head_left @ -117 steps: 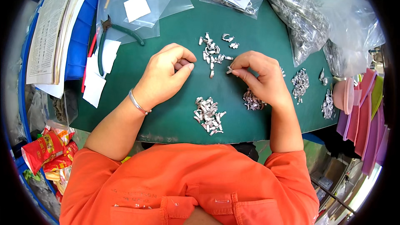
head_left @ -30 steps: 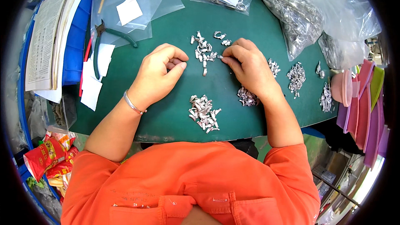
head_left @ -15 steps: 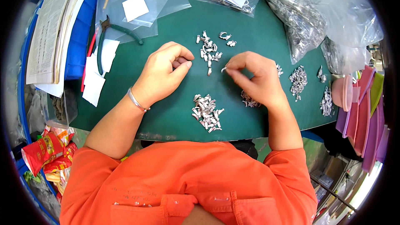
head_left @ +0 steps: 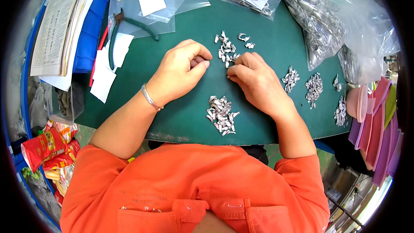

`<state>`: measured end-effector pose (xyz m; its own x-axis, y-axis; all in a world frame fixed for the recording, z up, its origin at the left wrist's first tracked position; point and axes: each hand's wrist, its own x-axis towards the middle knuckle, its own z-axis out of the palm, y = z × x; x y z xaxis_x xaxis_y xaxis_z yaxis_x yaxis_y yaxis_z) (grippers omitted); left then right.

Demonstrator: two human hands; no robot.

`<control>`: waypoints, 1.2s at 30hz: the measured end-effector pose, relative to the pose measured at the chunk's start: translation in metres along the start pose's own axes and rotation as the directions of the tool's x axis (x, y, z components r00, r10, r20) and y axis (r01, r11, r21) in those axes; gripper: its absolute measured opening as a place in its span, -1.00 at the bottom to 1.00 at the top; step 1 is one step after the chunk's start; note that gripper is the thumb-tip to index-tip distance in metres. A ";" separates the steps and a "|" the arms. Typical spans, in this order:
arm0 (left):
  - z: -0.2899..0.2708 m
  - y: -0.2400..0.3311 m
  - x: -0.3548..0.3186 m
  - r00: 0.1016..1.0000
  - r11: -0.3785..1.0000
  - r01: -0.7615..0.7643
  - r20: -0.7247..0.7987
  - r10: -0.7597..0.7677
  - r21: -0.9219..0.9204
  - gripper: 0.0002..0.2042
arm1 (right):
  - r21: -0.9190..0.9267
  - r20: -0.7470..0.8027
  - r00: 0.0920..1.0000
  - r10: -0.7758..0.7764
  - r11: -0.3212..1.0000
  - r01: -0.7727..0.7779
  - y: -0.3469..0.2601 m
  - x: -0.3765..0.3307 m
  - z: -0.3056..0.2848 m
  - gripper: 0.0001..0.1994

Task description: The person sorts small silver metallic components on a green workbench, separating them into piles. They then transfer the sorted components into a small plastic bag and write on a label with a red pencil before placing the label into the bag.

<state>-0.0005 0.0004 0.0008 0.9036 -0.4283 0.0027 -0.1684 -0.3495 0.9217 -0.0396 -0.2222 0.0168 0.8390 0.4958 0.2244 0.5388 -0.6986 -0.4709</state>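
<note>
My left hand (head_left: 183,70) rests on its side left of the far pile of small silver metal pieces (head_left: 226,47), fingers curled and thumb near the index finger; its palm is hidden. At the near end of that pile, my right hand (head_left: 258,83) has its fingertips pinched together. A tiny pale bit shows at the tips, too small to name. Some of the pile lies behind these fingers. Closer to me is another heap of similar curved pieces (head_left: 222,115). Two loose silver pieces (head_left: 244,37) lie beyond my right hand.
Further small metal piles (head_left: 290,79) (head_left: 314,89) (head_left: 340,111) sit to the right. Clear bags of metal parts (head_left: 317,26) stand behind them. Green-handled cutting pliers (head_left: 144,28), paper scraps (head_left: 103,84) and flat plastic bags (head_left: 185,0) lie at the left. A blue bin (head_left: 88,39) holds papers.
The view has shifted, so the table appears further right. My right hand has moved left to the far pile, and the curved silver piece at its fingertips no longer shows clearly. My left hand keeps its pose.
</note>
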 end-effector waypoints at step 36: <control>0.000 0.000 0.001 1.000 1.000 -0.012 0.009 0.012 0.010 -0.89 | 0.174 0.021 0.999 0.041 0.984 -0.044 0.012 -0.007 -0.008 -0.90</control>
<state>0.0002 0.0004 0.0010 0.8982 -0.4395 0.0104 -0.1830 -0.3523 0.9178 -0.0383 -0.2385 0.0162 0.8584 0.4774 0.1874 0.4800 -0.6189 -0.6217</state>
